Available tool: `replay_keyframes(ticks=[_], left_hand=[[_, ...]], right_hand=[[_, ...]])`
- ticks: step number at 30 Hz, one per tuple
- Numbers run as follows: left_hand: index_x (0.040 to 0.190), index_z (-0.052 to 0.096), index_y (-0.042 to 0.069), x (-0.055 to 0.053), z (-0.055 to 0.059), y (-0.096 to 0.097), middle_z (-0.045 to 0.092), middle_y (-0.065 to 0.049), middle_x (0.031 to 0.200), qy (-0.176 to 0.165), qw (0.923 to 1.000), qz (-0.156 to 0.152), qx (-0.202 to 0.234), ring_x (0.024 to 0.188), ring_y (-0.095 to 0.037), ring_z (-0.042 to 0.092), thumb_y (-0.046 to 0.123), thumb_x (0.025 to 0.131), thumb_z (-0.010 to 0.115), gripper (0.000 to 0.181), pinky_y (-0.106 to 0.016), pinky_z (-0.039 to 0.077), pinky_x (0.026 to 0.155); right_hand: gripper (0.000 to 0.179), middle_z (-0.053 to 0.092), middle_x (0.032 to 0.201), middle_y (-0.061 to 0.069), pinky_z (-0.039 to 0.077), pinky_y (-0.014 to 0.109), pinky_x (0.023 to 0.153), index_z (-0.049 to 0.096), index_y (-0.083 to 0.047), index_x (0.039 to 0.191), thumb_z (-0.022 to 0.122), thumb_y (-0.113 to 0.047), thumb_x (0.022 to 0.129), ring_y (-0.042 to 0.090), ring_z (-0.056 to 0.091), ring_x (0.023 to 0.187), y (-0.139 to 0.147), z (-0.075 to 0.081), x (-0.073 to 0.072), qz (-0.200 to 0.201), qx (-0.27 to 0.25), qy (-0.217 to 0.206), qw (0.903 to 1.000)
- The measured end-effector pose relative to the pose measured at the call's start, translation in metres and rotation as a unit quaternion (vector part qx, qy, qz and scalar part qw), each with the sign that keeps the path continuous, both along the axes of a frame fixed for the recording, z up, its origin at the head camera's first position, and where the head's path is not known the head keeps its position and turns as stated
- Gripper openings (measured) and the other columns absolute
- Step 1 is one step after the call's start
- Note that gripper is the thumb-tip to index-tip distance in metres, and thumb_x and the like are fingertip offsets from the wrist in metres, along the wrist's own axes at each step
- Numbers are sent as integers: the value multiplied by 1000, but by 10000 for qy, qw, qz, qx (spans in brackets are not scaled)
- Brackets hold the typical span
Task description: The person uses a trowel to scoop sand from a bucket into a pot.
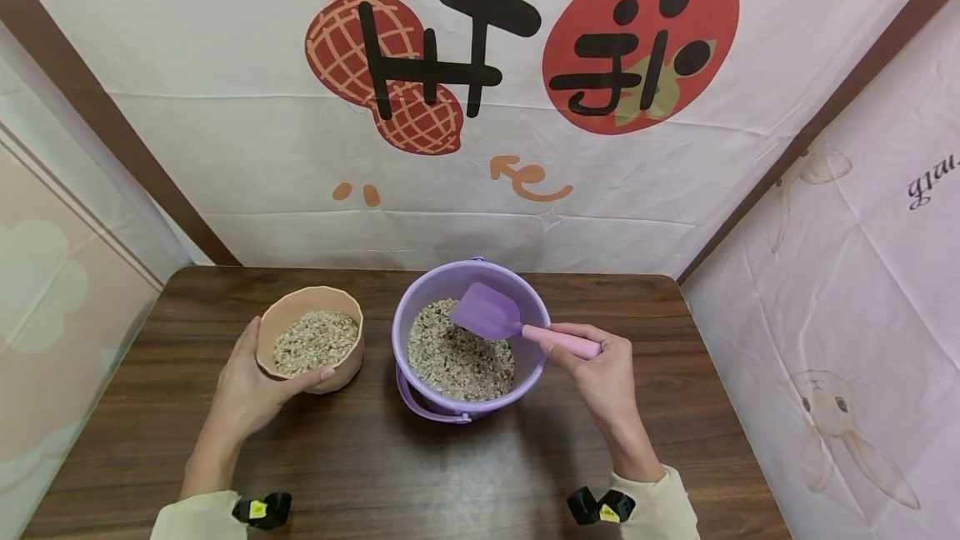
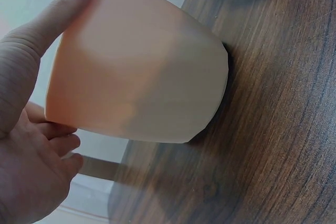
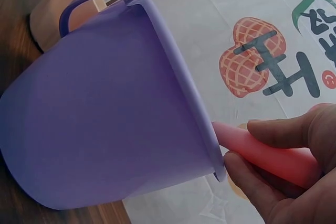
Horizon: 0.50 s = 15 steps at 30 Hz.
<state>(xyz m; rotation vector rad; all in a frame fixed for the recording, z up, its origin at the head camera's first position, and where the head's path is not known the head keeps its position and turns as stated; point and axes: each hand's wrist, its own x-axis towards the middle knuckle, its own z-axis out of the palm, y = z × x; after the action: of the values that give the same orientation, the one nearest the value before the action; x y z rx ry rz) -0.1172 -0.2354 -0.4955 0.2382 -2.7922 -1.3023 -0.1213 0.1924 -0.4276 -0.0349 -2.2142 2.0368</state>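
Observation:
A peach, many-sided pot (image 1: 351,369) stands on the left of the table, part filled with a grainy grey-beige material like coarse gravel (image 1: 315,342). My left hand (image 1: 251,386) holds it at the near left, thumb along the front and fingers round the side; the left wrist view shows the pot's outer wall (image 2: 142,61). A purple bucket (image 1: 401,315) in the middle contains more of this gravel (image 1: 461,365). With my right hand (image 1: 600,369) I grip the pink handle (image 1: 562,341) of a small shovel, its purple blade (image 1: 487,312) inside the bucket over the gravel.
The bucket's handle (image 1: 420,408) hangs down on its near side. Brown wood-grain table (image 1: 480,482) lies under everything. A printed white cloth (image 1: 262,132) rises behind the table's back edge, with more cloth (image 1: 795,298) at the right side.

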Motion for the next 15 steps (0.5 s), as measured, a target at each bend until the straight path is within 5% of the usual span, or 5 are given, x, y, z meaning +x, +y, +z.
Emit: replay_keyframes(ticks=[9, 15], left_hand=[[159, -2, -6, -2, 7, 0, 5, -36, 162, 79, 9990, -206, -379, 146, -58, 12, 50, 72, 90, 138, -76, 22, 108], [161, -3, -1, 1, 30, 16, 3, -33, 164, 507, 9965, -513, -415, 148, -56, 6, 48, 69, 93, 142, -75, 14, 112]], right_hand=[[27, 76, 92, 17, 56, 24, 68, 77, 6, 104, 86, -1, 80, 20, 73, 89, 0, 0, 1, -90, 140, 55, 9998], [28, 77, 92, 17, 56, 23, 65, 77, 5, 104, 87, -3, 79, 19, 73, 87, 0, -1, 1, -83, 181, 96, 9998]])
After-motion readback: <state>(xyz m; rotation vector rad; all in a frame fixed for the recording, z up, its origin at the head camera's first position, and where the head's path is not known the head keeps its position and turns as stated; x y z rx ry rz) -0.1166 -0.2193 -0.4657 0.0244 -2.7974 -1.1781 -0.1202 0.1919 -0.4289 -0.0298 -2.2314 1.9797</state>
